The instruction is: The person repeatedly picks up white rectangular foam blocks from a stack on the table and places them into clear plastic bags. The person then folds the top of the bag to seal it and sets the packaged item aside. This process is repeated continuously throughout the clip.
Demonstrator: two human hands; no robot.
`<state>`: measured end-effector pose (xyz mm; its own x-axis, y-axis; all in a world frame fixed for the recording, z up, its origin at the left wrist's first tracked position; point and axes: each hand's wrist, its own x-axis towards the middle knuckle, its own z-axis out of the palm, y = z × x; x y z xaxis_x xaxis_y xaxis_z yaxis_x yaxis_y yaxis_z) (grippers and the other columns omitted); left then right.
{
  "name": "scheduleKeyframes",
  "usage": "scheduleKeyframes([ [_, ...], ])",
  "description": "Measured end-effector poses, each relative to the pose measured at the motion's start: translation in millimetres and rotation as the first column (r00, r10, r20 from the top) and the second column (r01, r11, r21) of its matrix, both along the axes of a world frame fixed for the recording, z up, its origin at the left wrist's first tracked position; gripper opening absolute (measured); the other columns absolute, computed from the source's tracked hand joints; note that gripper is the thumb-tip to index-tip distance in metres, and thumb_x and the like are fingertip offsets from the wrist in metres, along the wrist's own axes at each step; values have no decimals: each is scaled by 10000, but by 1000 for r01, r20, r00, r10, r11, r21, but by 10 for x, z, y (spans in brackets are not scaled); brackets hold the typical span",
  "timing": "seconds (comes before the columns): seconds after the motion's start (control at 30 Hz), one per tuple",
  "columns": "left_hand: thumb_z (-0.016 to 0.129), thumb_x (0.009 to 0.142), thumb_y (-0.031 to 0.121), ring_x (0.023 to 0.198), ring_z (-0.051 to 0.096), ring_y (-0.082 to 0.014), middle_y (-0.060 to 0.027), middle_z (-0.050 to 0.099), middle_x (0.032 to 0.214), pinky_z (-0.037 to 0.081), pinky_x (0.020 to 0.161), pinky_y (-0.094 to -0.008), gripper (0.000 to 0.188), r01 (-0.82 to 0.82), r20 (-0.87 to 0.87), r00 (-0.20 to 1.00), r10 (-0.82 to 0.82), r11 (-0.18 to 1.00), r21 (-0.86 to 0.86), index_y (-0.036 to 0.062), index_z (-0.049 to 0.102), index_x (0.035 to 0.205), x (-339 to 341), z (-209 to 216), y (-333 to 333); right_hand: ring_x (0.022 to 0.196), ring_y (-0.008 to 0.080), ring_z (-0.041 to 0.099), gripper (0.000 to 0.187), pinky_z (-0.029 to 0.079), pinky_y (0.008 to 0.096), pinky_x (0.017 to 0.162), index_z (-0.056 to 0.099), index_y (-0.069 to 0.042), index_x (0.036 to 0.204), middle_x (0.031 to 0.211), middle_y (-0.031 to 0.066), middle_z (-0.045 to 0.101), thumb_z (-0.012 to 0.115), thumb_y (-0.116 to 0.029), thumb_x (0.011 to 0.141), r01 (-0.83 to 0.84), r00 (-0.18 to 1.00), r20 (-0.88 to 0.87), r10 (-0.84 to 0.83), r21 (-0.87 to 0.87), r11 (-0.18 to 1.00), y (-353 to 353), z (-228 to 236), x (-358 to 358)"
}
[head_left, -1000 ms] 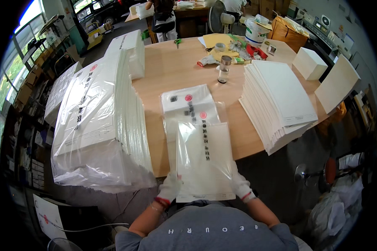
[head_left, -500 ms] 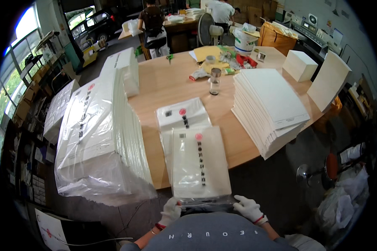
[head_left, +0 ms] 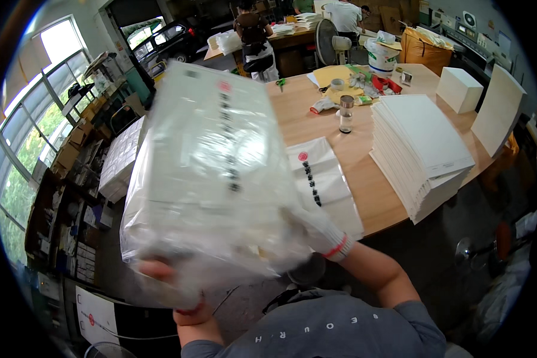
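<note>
Lifted and tilted at the left is a bagged paper pack point(head_left: 221, 149) in clear plastic, with a red seal mark and a column of black characters; it is blurred by motion. My right hand point(head_left: 316, 232), in a white glove with a red cuff band, grips its lower right side, the fingers partly hidden. At its lower left corner my left hand point(head_left: 167, 280) holds the loose plastic, smeared and partly covered by it. Behind the pack, the stack of bagged packs point(head_left: 134, 221) is mostly hidden. An empty-looking printed plastic bag point(head_left: 325, 185) lies flat on the table.
On the wooden table point(head_left: 292, 119) stand a tall stack of white sheets point(head_left: 423, 137), a glass bottle point(head_left: 346, 116), a white block point(head_left: 459, 89) and an upright board point(head_left: 498, 110). Gloves, tape and scissors point(head_left: 281, 84) lie farther back. Two people work at another table beyond.
Both hands have raised the bagged pack off the table's near edge and swung it left, over the stack. The view has shifted left, and the flat bag beneath is more exposed.
</note>
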<state>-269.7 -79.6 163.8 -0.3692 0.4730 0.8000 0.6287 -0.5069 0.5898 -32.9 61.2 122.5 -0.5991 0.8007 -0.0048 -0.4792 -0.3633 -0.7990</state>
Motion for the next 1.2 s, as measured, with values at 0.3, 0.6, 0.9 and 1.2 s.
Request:
scheduleKeyframes([
  [0.3, 441, 934, 240, 972, 491, -185, -56, 509, 1024, 409, 879, -336, 251, -402, 383, 840, 384, 915, -36, 29, 506, 1055, -1407, -545, 7, 745, 113, 589, 386, 506, 262, 660, 470, -25, 1183, 809, 44, 559, 502, -305, 919, -485, 874, 108, 473, 172, 857, -266, 57, -1040],
  [0.6, 622, 714, 50, 807, 594, -285, -137, 602, 883, 477, 678, -359, 227, 424, 11, 845, -534, 657, -624, 56, 588, 938, 1111, -2427, 573, 721, 93, 529, 287, 462, 235, 654, 522, -5, 1126, 852, 45, 566, 513, -211, 926, -47, 814, 576, 79, -71, 996, -507, -1741, 715],
  [0.9, 534, 816, 309, 874, 555, -312, -147, 615, 826, 427, 748, -452, 263, 119, -373, 710, -598, 624, -773, 70, 625, 757, 1566, -2871, 2051, 728, 118, 564, 363, 491, 249, 649, 498, -11, 1172, 878, 72, 585, 532, -254, 906, 173, 739, 672, 48, -259, 950, -667, -1599, 1429],
  [1.2, 460, 908, 236, 634, 580, -173, -89, 603, 716, 460, 581, -306, 210, 399, -7, 832, -555, 607, -687, 66, 535, 811, 1389, -2973, 2385, 739, 124, 527, 283, 458, 276, 654, 606, -15, 868, 926, 46, 563, 604, -298, 850, 346, 836, 491, -247, -121, 930, 592, -1858, 628],
])
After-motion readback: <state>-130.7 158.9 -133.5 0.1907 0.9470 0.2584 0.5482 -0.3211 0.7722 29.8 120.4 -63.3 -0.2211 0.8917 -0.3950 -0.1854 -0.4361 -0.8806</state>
